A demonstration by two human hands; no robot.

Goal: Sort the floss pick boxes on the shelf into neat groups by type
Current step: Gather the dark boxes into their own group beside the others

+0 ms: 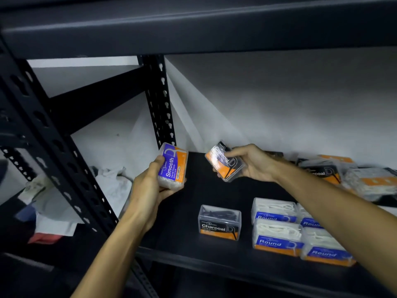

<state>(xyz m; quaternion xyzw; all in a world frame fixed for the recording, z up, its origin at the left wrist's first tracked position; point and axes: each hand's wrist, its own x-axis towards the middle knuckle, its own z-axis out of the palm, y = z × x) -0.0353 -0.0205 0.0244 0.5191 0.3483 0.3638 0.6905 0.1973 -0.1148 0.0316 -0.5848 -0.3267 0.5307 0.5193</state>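
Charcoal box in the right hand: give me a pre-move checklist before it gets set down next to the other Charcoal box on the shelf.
1. Grip: right hand holds the Charcoal box in hand with fingers curled round it. Ok.
2. Type match: its label reads Charcoal, same as the standing Charcoal box. Ok.
3. Landing spot: bare shelf shows left of the standing box. Ok.
4. Round boxes already grouped to the right, out of that spot. Ok.
5. Left hand holds a Smooth box, kept apart from the right hand. Ok.
6. Pile at back right: blurred, contents only partly readable. Cannot tell.
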